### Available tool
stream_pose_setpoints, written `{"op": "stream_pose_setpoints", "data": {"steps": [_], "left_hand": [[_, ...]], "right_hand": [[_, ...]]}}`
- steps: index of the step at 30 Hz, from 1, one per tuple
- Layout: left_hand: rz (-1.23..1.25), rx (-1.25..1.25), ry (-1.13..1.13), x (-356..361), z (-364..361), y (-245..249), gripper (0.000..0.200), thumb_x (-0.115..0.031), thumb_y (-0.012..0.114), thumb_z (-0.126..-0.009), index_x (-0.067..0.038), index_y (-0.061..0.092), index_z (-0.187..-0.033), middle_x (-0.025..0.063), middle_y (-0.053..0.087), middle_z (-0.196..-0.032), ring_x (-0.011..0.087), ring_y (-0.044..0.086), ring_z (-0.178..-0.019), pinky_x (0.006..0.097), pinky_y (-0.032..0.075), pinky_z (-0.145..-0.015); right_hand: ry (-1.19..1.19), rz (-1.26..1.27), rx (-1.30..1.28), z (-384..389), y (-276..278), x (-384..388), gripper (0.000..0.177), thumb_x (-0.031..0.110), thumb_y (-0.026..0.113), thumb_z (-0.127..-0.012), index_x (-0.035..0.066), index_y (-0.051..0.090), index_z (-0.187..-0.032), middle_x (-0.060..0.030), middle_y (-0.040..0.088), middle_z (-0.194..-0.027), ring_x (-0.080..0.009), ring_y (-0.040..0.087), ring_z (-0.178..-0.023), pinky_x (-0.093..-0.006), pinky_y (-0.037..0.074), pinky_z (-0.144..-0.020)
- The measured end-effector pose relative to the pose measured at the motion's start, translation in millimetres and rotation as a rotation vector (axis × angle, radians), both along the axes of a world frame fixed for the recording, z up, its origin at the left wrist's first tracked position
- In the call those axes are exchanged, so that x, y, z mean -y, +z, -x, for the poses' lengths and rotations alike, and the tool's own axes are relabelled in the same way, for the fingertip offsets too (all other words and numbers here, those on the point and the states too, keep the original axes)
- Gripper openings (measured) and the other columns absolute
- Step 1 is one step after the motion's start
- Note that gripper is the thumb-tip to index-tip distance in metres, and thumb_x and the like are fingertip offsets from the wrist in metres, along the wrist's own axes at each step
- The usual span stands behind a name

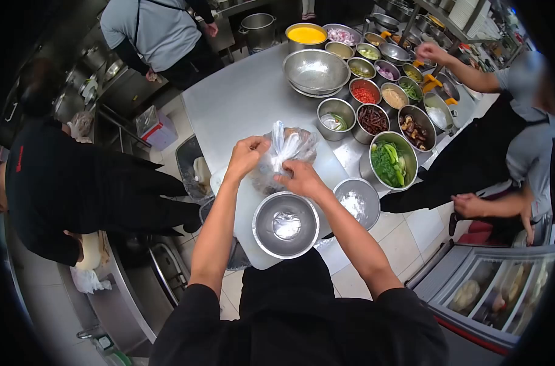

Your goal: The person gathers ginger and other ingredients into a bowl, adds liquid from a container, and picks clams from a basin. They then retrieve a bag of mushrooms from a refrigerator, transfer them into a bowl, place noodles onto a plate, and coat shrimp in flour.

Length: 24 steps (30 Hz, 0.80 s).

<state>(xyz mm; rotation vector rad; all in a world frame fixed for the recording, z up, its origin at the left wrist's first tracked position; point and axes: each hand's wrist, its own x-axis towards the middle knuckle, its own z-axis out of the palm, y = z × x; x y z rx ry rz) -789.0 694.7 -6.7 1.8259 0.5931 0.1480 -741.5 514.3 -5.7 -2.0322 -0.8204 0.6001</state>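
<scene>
Both forearms run up from the bottom edge to the pic's ctr, bare below short dark sleeves. L hand (248, 155): just L of ctr, wrist bent inward, fingers curled, thumb side facing R. R hand (300, 177): slightly lower, near ctr, fingers bent & pointing upper L. Hands near each other, apart; R forearm slants lower R, L one steeper.

Bright, cool light falls on my bench (228, 97), leaving pale glare on the steel and shiny spots in the bowl (285, 226); dark clothing sinks into shadow, the edges bend and blacken, and the far right looks smeared and soft
</scene>
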Motion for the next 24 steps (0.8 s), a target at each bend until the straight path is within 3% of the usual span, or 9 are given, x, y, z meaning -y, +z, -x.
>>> {"op": "stream_pose_setpoints", "data": {"steps": [3, 5, 9, 11, 13, 15, 19, 22, 24], "left_hand": [[-0.191, 0.108, -0.071, 9, 13, 1, 0.025, -0.02, 0.068, -0.075, -0.004, 0.067, -0.094, 0.0083, 0.062, -0.081, 0.0154, 0.055, -0.069, 0.0289, 0.045, -0.065], [-0.313, 0.134, -0.063, 18, 18, 11, 0.027, -0.011, 0.071, -0.071, -0.004, 0.066, -0.096, 0.0025, 0.057, -0.079, 0.0123, 0.049, -0.067, 0.0266, 0.042, -0.063], [-0.409, 0.086, -0.235, 22, 22, 19, 0.035, -0.007, 0.07, -0.066, -0.006, 0.065, -0.101, 0.0059, 0.055, -0.079, 0.0156, 0.051, -0.066, 0.0297, 0.044, -0.063], [-0.397, 0.069, -0.25, 19, 21, 17, 0.037, -0.007, 0.069, -0.065, -0.005, 0.064, -0.101, 0.0072, 0.055, -0.079, 0.0171, 0.052, -0.067, 0.0304, 0.045, -0.064], [-0.363, -0.011, -0.284, 15, 20, 20, 0.036, -0.009, 0.07, -0.065, -0.004, 0.064, -0.1, 0.0082, 0.056, -0.078, 0.0191, 0.054, -0.068, 0.0314, 0.045, -0.065], [-0.402, 0.022, -0.307, 14, 20, 15, 0.035, -0.01, 0.07, -0.065, -0.004, 0.064, -0.099, 0.0091, 0.057, -0.079, 0.0202, 0.055, -0.07, 0.0325, 0.045, -0.066], [-0.457, 0.08, -0.318, 20, 24, 9, 0.029, -0.011, 0.067, -0.068, -0.002, 0.063, -0.095, 0.0147, 0.06, -0.085, 0.0293, 0.058, -0.083, 0.0388, 0.046, -0.075], [-0.643, 0.159, -0.287, 23, 29, 2, 0.026, -0.01, 0.067, -0.068, -0.001, 0.063, -0.092, 0.0168, 0.059, -0.087, 0.0342, 0.057, -0.086, 0.0424, 0.046, -0.076], [-0.62, 0.17, -0.262, 22, 27, -11, 0.023, -0.01, 0.066, -0.068, -0.001, 0.062, -0.089, 0.0175, 0.058, -0.087, 0.0356, 0.056, -0.087, 0.0434, 0.045, -0.076]], "right_hand": [[0.093, 0.03, 0.054, 0, -13, 5, 0.031, 0.025, 0.071, -0.072, -0.001, 0.057, -0.083, -0.0124, 0.057, -0.07, -0.0215, 0.054, -0.062, -0.0355, 0.041, -0.058], [0.034, -0.098, 0.182, 2, -17, 5, 0.03, 0.025, 0.066, -0.075, -0.001, 0.061, -0.086, -0.0178, 0.062, -0.078, -0.0336, 0.06, -0.077, -0.0406, 0.045, -0.069], [-0.049, -0.14, 0.085, 4, -5, 11, 0.028, 0.025, 0.063, -0.077, -0.001, 0.062, -0.088, -0.0166, 0.063, -0.079, -0.0336, 0.06, -0.079, -0.0398, 0.046, -0.072], [-0.173, -0.172, -0.002, -2, 1, 9, 0.032, 0.026, 0.064, -0.077, -0.001, 0.063, -0.094, -0.0135, 0.064, -0.079, -0.0233, 0.062, -0.07, -0.0355, 0.048, -0.069], [-0.249, -0.161, 0.043, -15, 1, -2, 0.033, 0.026, 0.065, -0.076, -0.001, 0.064, -0.095, -0.0126, 0.063, -0.074, -0.0245, 0.062, -0.069, -0.0363, 0.048, -0.068], [-0.539, -0.14, 0.523, -27, 4, -18, 0.03, 0.027, 0.066, -0.076, 0.001, 0.066, -0.09, -0.011, 0.061, -0.067, -0.0255, 0.06, -0.067, -0.0367, 0.047, -0.066], [-0.285, 0.112, 0.224, -51, 11, -30, 0.028, 0.027, 0.067, -0.076, 0.001, 0.066, -0.086, -0.0108, 0.061, -0.068, -0.0262, 0.058, -0.065, -0.0365, 0.045, -0.063], [-0.489, -0.386, 0.408, -63, 12, -39, 0.017, 0.018, 0.066, -0.077, 0.002, 0.066, -0.084, -0.0094, 0.062, -0.069, -0.0191, 0.055, -0.059, -0.0321, 0.043, -0.058], [-0.605, -0.435, 0.448, -85, 37, -40, 0.015, 0.014, 0.065, -0.079, 0.0, 0.066, -0.084, -0.0073, 0.063, -0.07, -0.0127, 0.055, -0.056, -0.0278, 0.043, -0.054]]}}
